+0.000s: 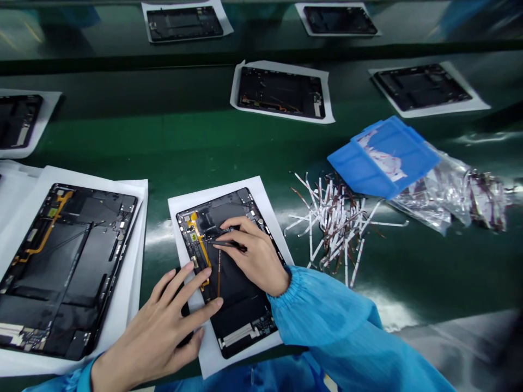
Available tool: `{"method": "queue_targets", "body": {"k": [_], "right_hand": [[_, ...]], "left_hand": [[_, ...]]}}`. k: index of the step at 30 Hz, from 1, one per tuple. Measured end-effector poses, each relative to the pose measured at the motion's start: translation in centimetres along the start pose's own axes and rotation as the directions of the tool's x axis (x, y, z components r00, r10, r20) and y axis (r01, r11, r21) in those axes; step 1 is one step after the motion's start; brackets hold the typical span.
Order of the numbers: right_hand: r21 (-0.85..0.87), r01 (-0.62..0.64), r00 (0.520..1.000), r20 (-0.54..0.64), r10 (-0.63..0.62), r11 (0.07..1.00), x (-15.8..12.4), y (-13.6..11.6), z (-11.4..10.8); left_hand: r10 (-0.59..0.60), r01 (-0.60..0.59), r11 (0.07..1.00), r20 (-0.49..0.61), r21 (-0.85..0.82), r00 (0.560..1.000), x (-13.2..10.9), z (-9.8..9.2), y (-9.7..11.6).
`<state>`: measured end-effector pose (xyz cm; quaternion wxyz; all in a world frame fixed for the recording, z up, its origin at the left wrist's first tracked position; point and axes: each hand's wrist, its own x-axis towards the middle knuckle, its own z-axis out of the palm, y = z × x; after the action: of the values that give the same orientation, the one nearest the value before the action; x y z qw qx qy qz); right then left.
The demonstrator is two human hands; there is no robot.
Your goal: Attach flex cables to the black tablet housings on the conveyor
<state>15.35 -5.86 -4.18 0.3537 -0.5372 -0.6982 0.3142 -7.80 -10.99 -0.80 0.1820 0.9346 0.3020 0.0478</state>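
Green bench (pixel 196 141) strewn with opened tablets on paper, both hands at the middle one.
At lower left lies a larger open tablet (pixel 61 267). Beside it the left hand (pixel 163 326) rests flat, fingers spread and loose, on the left edge of the centre tablet (pixel 241 310), which lies on a white sheet (pixel 261 190) at lower centre. The right hand (pixel 253 256) pinches a thin dark tool (pixel 229 244) against the tablet's inside, by the orange flex cable (pixel 200 239) — loose strips (pixel 335 223) and a blue tray (pixel 384 158) lie to the right.

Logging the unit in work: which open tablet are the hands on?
The near-centre tablet: left hand steadies its edge, right hand holds a thin tool on it; others lie untouched.
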Motion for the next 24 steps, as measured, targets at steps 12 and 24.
{"method": "queue_targets", "body": {"k": [12,24], "right_hand": [[-0.012,0.041,0.999,-0.02,-0.041,0.999,0.1,0.0,0.0],[0.127,-0.038,0.989,-0.14,0.056,0.991,0.3,-0.1,-0.2]], "left_hand": [[0.007,-0.007,1.0,-0.033,-0.005,0.999,-0.2,0.4,0.3],[-0.136,0.149,0.976,-0.087,0.158,0.987,0.8,1.8,0.1]]}}
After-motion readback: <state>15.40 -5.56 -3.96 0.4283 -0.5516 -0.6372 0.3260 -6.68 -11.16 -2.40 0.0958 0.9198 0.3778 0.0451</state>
